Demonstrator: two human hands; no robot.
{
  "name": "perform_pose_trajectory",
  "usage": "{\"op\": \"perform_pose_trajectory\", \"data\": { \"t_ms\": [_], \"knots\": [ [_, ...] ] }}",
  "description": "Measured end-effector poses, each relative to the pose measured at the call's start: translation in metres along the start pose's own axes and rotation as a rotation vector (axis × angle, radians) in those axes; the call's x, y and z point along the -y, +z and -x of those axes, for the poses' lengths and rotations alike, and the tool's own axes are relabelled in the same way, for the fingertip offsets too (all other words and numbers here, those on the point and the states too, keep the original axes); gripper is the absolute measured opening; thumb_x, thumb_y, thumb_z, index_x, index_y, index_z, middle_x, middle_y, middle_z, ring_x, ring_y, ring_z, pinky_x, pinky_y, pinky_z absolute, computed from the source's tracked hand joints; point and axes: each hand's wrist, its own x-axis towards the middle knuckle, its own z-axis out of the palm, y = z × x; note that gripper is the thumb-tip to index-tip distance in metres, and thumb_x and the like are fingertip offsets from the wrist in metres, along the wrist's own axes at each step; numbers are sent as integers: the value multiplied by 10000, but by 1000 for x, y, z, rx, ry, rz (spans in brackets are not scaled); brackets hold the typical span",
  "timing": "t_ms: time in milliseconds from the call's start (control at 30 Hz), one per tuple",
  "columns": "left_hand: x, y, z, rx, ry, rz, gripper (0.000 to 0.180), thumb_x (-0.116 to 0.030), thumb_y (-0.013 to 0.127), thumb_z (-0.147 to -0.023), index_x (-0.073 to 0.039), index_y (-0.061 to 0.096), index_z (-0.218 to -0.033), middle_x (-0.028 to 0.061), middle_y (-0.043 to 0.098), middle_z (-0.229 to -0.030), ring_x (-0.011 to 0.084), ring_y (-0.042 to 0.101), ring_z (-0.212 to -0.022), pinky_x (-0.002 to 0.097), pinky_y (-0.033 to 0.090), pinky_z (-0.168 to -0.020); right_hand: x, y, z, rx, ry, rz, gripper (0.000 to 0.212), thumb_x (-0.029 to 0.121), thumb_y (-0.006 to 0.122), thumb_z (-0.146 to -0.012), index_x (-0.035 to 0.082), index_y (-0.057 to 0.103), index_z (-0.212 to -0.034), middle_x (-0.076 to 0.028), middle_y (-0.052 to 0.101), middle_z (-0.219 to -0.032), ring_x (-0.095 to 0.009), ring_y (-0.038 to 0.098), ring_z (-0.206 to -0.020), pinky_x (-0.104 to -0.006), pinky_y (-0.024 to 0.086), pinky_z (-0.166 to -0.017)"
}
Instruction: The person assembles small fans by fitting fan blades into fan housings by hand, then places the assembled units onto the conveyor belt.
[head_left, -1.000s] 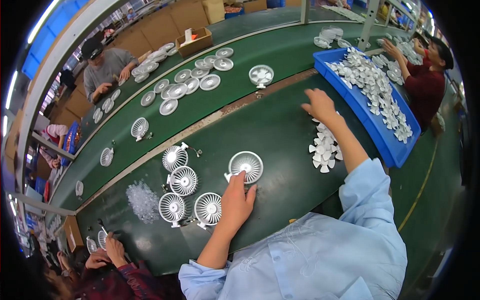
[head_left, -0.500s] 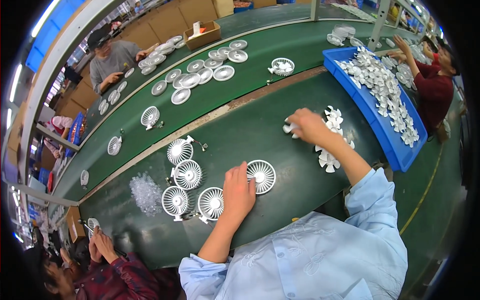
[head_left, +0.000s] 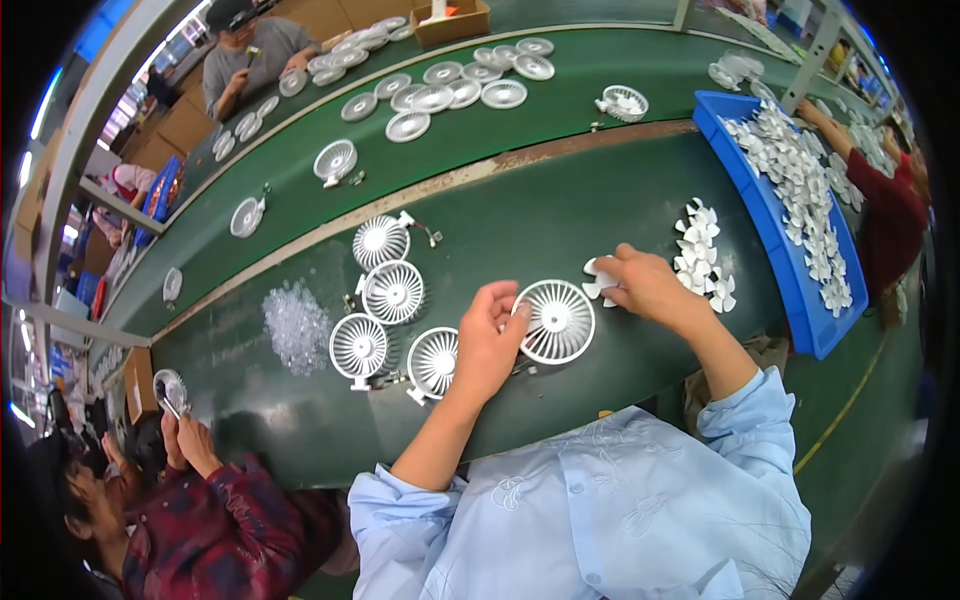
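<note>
Along its left rim, a round white fan housing (head_left: 557, 322) with radial slats is gripped by my left hand (head_left: 487, 345), thumb at the edge. Just to the right, my right hand (head_left: 648, 287) pinches a white fan blade (head_left: 594, 281) close to the housing's rim. Beyond that hand lies a short row of loose white fan blades (head_left: 697, 250). Left of my left hand, several more fan housings rest on the green bench, including a near one (head_left: 434, 362) partly covered by my hand and a farther one (head_left: 392, 292).
A blue tray (head_left: 716, 160) heaped with fan blades stands at the right. Small clear plastic parts (head_left: 297, 328) are piled at left. Past a ledge, the green conveyor belt (head_left: 455, 150) carries round grilles (head_left: 408, 126). Co-workers sit at lower left, far left and right.
My right hand has come nearer to the housing, bringing the fan blade with it. The housing in my left hand appears larger and raised. The whole view has shifted slightly.
</note>
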Motion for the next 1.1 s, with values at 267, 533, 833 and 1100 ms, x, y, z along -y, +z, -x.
{"op": "perform_pose_trajectory", "data": {
  "t_ms": [267,533,833,1100],
  "knots": [
    [-4,-11,-4,46,-278,563,269,-167,566,-967,4,521,-1169,76,624,-1045,137,620,-957,298,547,-800,64,-38,5,-487,-45,-374,386,57,750,-744,18,638,-1111,-86,562,-836,-148,557,-628,-269,452,-553],
    [-4,1,1,64,-168,588,341,-317,553,-995,-28,516,-1172,42,614,-1006,96,602,-856,241,515,-732,101,-4,-12,-394,-304,-43,360,82,749,-732,33,622,-1065,-99,559,-899,-267,601,-743,-368,503,-598],
    [0,1,1,-43,-2,378,323,-173,637,-946,27,538,-1178,81,656,-1051,114,621,-937,259,512,-817,100,0,-23,-454,-295,-204,435,109,764,-717,12,611,-1113,-102,573,-984,-278,616,-830,-350,515,-649],
    [-6,0,11,6,170,-113,342,-176,671,-896,43,558,-1134,123,683,-963,144,641,-876,291,513,-766,56,20,-17,5,42,-893,372,238,780,-779,-24,637,-1001,-82,658,-829,-140,591,-734,-288,486,-665]
  ]
}}
